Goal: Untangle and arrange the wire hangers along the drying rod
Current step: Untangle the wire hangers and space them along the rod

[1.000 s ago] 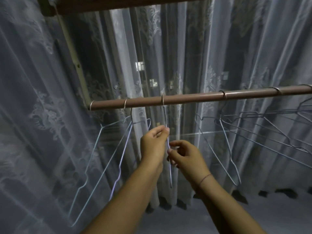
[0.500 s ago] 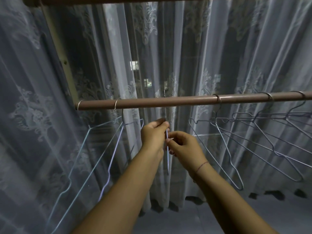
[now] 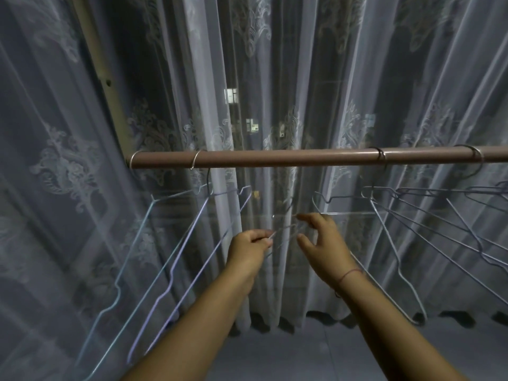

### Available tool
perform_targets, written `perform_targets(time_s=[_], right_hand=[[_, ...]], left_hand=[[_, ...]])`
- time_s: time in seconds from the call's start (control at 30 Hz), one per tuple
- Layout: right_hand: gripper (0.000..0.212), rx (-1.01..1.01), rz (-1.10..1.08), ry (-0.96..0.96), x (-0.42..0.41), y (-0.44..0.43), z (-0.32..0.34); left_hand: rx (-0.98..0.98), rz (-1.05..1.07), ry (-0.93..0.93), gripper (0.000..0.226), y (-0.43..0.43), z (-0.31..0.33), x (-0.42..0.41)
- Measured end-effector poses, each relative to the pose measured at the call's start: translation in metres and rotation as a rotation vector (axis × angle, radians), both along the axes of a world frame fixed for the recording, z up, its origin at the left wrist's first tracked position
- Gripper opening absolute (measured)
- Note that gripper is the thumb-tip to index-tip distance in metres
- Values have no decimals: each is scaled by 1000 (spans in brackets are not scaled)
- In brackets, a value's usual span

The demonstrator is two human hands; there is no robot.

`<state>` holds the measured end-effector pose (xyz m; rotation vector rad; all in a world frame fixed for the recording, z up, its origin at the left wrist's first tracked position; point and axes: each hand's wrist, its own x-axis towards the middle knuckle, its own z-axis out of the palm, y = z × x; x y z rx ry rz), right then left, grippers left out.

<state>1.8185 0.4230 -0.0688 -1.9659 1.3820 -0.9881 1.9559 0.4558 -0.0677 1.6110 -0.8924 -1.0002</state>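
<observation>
**The middle hanger is off the rod, in your left hand**

The hanger (image 3: 286, 229), blurred, is now under the rod (image 3: 275, 158), between your hands. A second ago its hook sat on the middle of the rod. Your left hand (image 3: 247, 251) pinches its wire. Your right hand (image 3: 324, 243) has let go, with its fingers spread just beside the wire. The left hangers (image 3: 176, 257) hang apart, and the right bunch (image 3: 412, 215) looks still crossed. I think this one is free and needs hooking into the gap.

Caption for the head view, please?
Left hand pinches a blurred thin wire hanger under the brown drying rod; right hand open.
</observation>
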Motion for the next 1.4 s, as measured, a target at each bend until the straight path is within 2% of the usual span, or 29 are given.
perform_targets(time_s=[0.1,0.17,0.23,0.37,0.47,0.57,0.63,0.77,0.87,1.17,1.4], right_hand=[[44,-56,35,184,-5,0,-6],[38,-69,49,292,-10,2,-8],[26,-29,87,312,-15,8,-7],[12,62,148,238,-26,25,1],[12,133,142,19,-33,41,9],[11,118,92,-67,-41,52,14],[10,94,52,-78,-46,56,16],[11,56,-10,-119,-57,60,22],[12,48,-39,-122,-62,60,23],[21,74,-44,-159,-62,63,23],[29,24,-10,-311,-59,61,39]], left_hand=[[-17,-54,-102,21,8,-3,2],[-21,-93,-166,24,11,-6,4],[-29,-111,-192,25,15,-5,3],[-99,-114,-254,23,19,0,-4],[-205,-2,-343,15,22,4,-15],[-329,116,-256,9,32,12,-34],[-370,100,-185,5,37,18,-47],[-373,-34,-95,20,40,25,-65],[-359,-76,-89,22,37,27,-73],[-313,-62,-50,5,27,28,-84],[-302,-39,-45,23,21,43,-83]])
